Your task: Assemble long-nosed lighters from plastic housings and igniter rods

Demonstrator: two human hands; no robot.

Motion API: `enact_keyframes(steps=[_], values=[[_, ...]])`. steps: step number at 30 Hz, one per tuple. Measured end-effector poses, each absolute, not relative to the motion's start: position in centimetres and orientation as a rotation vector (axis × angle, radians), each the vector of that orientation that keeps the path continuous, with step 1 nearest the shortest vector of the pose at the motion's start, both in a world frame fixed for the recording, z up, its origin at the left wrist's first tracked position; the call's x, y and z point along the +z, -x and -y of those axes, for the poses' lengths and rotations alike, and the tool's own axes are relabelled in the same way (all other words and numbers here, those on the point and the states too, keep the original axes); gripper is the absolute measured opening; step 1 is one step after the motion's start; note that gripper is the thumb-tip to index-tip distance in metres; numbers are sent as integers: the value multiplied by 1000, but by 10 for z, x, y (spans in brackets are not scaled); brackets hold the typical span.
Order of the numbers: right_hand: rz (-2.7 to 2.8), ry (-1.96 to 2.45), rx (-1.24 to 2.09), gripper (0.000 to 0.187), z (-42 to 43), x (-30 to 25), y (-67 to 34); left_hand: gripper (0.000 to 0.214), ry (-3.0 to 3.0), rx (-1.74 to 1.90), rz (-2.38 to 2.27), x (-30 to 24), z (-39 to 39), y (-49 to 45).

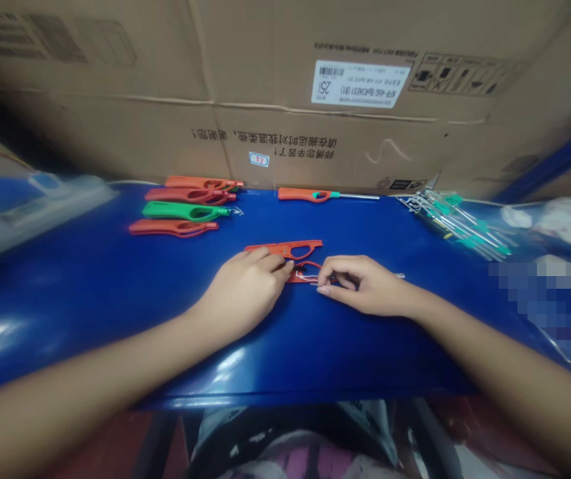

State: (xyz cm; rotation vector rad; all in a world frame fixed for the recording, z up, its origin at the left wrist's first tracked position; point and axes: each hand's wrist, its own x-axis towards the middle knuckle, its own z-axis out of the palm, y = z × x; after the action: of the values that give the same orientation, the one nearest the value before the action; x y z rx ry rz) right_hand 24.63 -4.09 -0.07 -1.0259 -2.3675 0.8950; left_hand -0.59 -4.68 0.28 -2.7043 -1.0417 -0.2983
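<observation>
My left hand (245, 286) is closed over the left part of an orange lighter shell half (293, 278), holding it against the table. Its open inside faces up, with a white wire and a dark part in it. At the shell's right end my right hand (367, 285) curls with thumb and fingertips pinched; what is between them is hidden. The end of a metal rod (401, 275) shows beyond this hand. Just behind my left fingers lies a second orange shell half (300, 249), partly covered by the hand.
Several orange and green lighter handles (185, 211) lie in a stack at the left back. A lighter with a metal rod (310, 195) lies behind my hands. Metal rods with green parts (464, 226) are piled at the right. A cardboard wall (275, 86) backs the blue table (115, 299).
</observation>
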Motion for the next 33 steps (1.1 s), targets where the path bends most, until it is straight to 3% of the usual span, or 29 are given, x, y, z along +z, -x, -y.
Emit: enact_keyframes(steps=[7, 13, 25, 33], values=[[2371, 1018, 889, 9, 41, -1, -245, 43, 2687, -220, 1117, 4, 63, -1], [2370, 1033, 876, 11, 40, -1, -245, 34, 2685, -109, 1205, 9, 63, 1], [2399, 1008, 869, 9, 42, 0, -246, 14, 3021, -786, 1513, 2, 32, 12], [2397, 989, 874, 10, 42, 1, -246, 11, 3108, -1064, 1557, 1, 26, 10]])
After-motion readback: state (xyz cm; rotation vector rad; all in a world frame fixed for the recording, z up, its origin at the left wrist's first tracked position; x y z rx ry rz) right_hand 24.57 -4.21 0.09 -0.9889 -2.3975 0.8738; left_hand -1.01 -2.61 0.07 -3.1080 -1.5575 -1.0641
